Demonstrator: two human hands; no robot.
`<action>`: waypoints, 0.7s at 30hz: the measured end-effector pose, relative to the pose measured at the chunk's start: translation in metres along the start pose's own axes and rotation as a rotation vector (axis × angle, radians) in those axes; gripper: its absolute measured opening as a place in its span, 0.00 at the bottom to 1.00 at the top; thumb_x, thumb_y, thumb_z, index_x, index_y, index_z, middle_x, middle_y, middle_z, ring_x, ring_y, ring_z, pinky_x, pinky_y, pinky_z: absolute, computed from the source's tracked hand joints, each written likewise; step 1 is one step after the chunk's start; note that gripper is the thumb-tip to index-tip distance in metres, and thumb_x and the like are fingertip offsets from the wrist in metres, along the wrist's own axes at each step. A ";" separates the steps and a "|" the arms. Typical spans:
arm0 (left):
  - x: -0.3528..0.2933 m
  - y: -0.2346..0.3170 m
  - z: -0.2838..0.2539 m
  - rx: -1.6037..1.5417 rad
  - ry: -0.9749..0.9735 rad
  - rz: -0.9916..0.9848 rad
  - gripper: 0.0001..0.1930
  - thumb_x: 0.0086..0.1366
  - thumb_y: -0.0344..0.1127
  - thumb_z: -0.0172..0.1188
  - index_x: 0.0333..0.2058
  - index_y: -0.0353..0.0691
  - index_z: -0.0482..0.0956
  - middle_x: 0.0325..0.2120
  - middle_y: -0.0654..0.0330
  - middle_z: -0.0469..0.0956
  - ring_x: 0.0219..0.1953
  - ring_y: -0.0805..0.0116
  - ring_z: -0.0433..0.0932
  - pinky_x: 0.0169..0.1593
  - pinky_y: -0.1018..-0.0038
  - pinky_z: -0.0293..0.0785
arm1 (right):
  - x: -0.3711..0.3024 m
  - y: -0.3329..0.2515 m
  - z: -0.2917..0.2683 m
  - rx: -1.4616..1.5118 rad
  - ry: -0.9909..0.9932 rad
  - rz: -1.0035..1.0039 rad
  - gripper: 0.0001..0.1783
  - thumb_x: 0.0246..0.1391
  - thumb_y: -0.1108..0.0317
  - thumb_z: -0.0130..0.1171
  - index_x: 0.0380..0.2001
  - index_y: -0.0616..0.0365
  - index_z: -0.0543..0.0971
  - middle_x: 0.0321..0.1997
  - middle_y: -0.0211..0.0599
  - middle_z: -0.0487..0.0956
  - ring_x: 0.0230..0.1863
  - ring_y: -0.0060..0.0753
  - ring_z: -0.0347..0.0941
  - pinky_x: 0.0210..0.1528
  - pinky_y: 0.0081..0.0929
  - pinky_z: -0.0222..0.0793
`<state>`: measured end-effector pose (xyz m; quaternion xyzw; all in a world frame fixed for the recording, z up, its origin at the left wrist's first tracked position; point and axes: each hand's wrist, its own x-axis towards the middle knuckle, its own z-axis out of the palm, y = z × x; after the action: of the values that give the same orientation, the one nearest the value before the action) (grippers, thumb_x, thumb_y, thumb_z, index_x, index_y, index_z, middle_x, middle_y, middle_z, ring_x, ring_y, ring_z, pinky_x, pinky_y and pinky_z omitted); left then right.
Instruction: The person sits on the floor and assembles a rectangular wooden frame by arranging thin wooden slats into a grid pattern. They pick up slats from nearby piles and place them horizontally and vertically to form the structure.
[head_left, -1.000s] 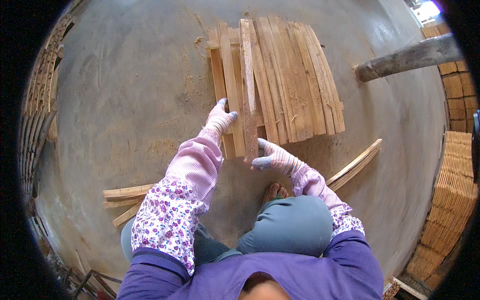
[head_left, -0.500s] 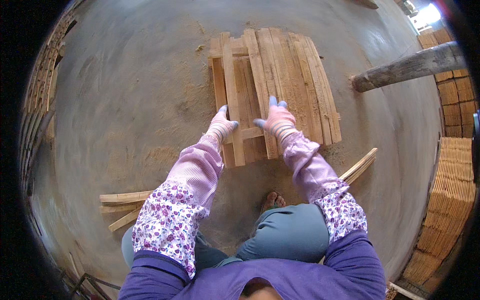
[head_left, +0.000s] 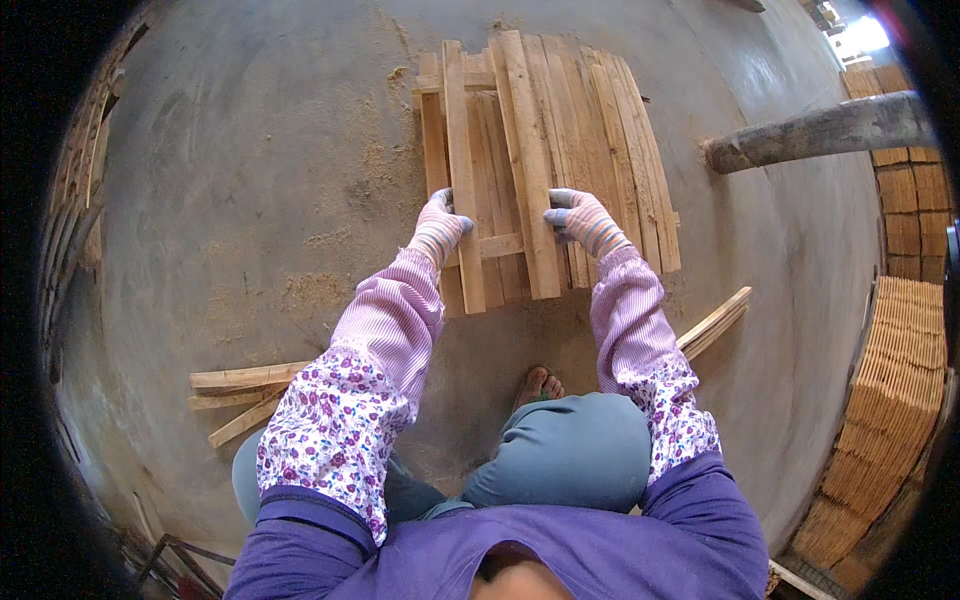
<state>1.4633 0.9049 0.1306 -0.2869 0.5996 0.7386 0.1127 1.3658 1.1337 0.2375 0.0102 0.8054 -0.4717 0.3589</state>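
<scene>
The L hand (head_left: 435, 222) was partly hard to make out: its thumb lay on the L board (head_left: 458, 150), and the other fingers went down by the left edge. Can't tell if they were pinching it. The R hand (head_left: 588, 222) had its thumb and first finger a bit apart, w/ the tips at the right edge of the R board (head_left: 535, 180). Can't tell if they squeezed it or just touched it. Low boards (head_left: 489, 150) were mostly hid by the top ones. The L sleeve (head_left: 345, 400) hid one end of some short sticks (head_left: 235, 378). A black rim cut off the wood piles (head_left: 890, 390) on the right.

Both boards were long, flat and light brown. They lay on top of a stack (head_left: 610, 150) on the gray floor (head_left: 250, 200): L one near the stack's left edge, R one nearer the middle. In the gap btwn them a crosspiece (head_left: 503, 245) showed.

Half a sec ago, the R hand was over the stack w/ fingers wide apart. By now it had gone to the R board's side. The L hand stayed at abt the same spot.
</scene>
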 end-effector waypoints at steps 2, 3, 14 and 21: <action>-0.007 0.003 0.002 0.052 0.074 0.031 0.40 0.54 0.19 0.67 0.66 0.32 0.62 0.56 0.47 0.77 0.56 0.58 0.78 0.59 0.69 0.74 | -0.001 -0.008 0.013 -0.012 -0.095 0.011 0.24 0.56 0.71 0.64 0.57 0.62 0.78 0.47 0.39 0.85 0.45 0.31 0.80 0.47 0.29 0.77; -0.010 0.004 0.003 0.065 0.111 0.042 0.40 0.53 0.18 0.67 0.66 0.32 0.62 0.55 0.48 0.78 0.54 0.59 0.78 0.57 0.69 0.75 | -0.001 -0.011 0.022 -0.017 -0.143 0.016 0.24 0.56 0.70 0.64 0.57 0.61 0.78 0.47 0.39 0.85 0.46 0.31 0.80 0.48 0.29 0.77; -0.037 0.033 0.019 0.651 0.188 0.052 0.47 0.56 0.53 0.73 0.67 0.36 0.60 0.57 0.37 0.74 0.61 0.44 0.73 0.64 0.60 0.69 | -0.010 -0.025 0.080 -1.077 0.253 -0.201 0.30 0.55 0.62 0.60 0.61 0.54 0.71 0.54 0.53 0.80 0.50 0.58 0.79 0.53 0.47 0.75; -0.040 0.037 0.021 0.703 0.231 -0.017 0.45 0.55 0.49 0.71 0.66 0.35 0.63 0.56 0.38 0.75 0.61 0.44 0.73 0.64 0.60 0.69 | 0.012 -0.028 0.075 -0.940 0.259 -0.105 0.33 0.51 0.59 0.62 0.59 0.62 0.72 0.57 0.59 0.77 0.55 0.57 0.77 0.59 0.41 0.73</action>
<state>1.4705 0.9223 0.1859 -0.3170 0.8230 0.4494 0.1421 1.3897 1.0570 0.2295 -0.1351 0.9685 -0.0697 0.1971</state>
